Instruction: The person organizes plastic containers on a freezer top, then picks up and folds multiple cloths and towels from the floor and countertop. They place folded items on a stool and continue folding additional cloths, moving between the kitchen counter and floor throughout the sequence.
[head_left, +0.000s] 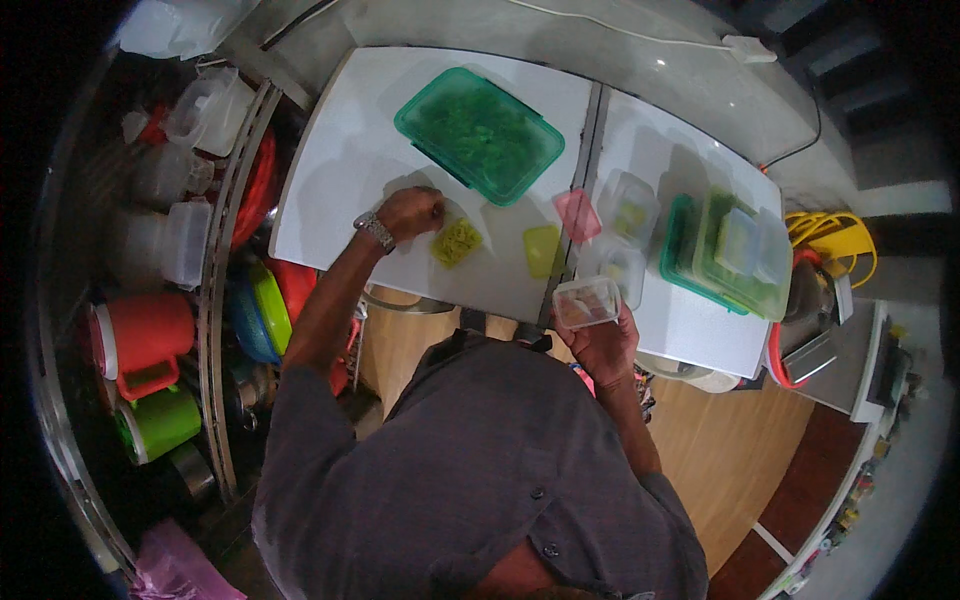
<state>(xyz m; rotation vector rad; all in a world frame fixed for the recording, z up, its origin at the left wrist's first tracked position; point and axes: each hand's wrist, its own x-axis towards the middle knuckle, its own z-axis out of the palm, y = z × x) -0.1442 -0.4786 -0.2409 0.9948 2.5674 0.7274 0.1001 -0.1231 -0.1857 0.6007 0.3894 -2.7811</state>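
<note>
With a metal-banded watch on its wrist, my left hand (411, 213) is over the white tabletop, its fingers curled beside a small container of yellow-green strips (457, 242); whether it holds anything cannot be told. My right hand (604, 347) grips a small clear plastic container (587, 303) at the table's near edge. A yellow lid (542, 251) and a pink lid (577, 215) lie between the hands. Behind them is a large green-rimmed container (480, 135) with green contents, its lid on.
On the right tabletop are clear containers (632, 210) and stacked green-rimmed containers (742, 255). A metal rack (217, 300) with plastic tubs and red and green jugs stands left. A yellow rack (840, 240) and dishes are at the far right.
</note>
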